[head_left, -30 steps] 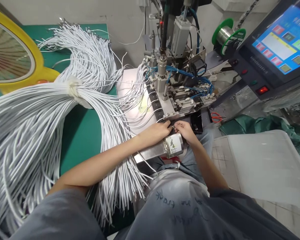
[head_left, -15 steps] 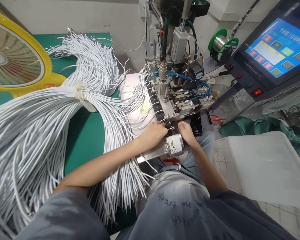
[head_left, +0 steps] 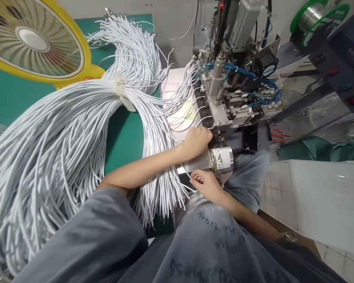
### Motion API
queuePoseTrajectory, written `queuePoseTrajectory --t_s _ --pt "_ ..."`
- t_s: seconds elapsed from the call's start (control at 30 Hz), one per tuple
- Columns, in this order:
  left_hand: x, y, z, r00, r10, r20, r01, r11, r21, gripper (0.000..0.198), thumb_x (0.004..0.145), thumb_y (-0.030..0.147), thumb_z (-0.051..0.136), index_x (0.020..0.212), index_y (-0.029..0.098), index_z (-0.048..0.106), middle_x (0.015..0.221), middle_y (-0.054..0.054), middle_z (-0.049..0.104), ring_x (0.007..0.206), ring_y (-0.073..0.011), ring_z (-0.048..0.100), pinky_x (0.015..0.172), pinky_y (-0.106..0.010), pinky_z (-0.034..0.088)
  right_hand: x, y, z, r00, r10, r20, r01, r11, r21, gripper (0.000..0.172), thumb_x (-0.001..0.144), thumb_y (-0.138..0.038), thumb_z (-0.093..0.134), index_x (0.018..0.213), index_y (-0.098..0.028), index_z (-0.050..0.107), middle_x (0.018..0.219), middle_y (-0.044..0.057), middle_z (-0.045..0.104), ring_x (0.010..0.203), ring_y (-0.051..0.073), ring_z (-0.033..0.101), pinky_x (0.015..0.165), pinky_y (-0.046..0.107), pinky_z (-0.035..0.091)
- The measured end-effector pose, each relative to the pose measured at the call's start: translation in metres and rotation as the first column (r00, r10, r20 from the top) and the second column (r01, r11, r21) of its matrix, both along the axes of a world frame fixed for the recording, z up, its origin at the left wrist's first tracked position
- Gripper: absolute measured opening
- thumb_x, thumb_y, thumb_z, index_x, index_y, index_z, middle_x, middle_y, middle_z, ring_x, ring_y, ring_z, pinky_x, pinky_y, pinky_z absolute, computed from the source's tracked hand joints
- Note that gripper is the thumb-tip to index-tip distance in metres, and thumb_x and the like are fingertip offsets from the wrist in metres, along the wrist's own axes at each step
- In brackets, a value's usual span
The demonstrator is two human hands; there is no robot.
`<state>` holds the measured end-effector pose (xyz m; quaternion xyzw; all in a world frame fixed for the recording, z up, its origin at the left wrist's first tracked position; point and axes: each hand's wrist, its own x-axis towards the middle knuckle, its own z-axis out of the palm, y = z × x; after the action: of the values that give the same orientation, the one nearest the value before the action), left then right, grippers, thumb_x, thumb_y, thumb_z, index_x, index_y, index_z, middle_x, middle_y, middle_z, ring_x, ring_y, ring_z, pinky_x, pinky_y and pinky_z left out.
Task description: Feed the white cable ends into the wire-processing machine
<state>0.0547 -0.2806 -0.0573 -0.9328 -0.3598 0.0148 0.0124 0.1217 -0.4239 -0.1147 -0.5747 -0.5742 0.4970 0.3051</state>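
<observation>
My left hand [head_left: 197,142] is closed at the black slotted fixture [head_left: 205,112] along the machine's near side. A white cable runs in under that hand; its fingertips are hidden. Lower down, my right hand [head_left: 206,184] pinches another white cable [head_left: 185,170] near the bench edge, between thumb and forefinger. To the left, a large bundle of white cables [head_left: 61,114] is tied with a pale band [head_left: 120,92]. Several cables lead from it over a pink sheet [head_left: 171,84] into the fixture slots. A metal cylinder with a white label [head_left: 222,159] sits between my hands, slightly right.
The machine [head_left: 221,78] with blue air tubes stands ahead. A yellow fan [head_left: 85,59] is at upper left on the green mat [head_left: 120,137]. Right are a solder spool [head_left: 311,17], red-handled scissors [head_left: 279,135], a dark phone-like slab [head_left: 249,137], and a white bin [head_left: 327,196].
My right hand has moved from the fixture down and left to a cable at the bench edge. My left hand stays at the fixture, fingers farther in. The view has shifted right.
</observation>
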Motion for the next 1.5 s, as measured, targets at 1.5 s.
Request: queuePoseTrajectory --t_s 1.5 --pt "-0.001 0.010 -0.003 0.675 -0.212 0.707 0.321 0.947 -0.022 0.021 0.087 0.017 0.048 0.087 0.014 0.069 0.070 -0.003 0.063 0.062 -0.0109 0.056 0.056 -0.021 0.042 0.063 0.085 0.035 0.779 -0.535 -0.327 0.627 0.684 0.373 0.019 0.074 -0.036 0.060 0.069 -0.018 0.068 0.056 0.000 0.048 0.053 0.013 0.042 0.055 0.029 0.040"
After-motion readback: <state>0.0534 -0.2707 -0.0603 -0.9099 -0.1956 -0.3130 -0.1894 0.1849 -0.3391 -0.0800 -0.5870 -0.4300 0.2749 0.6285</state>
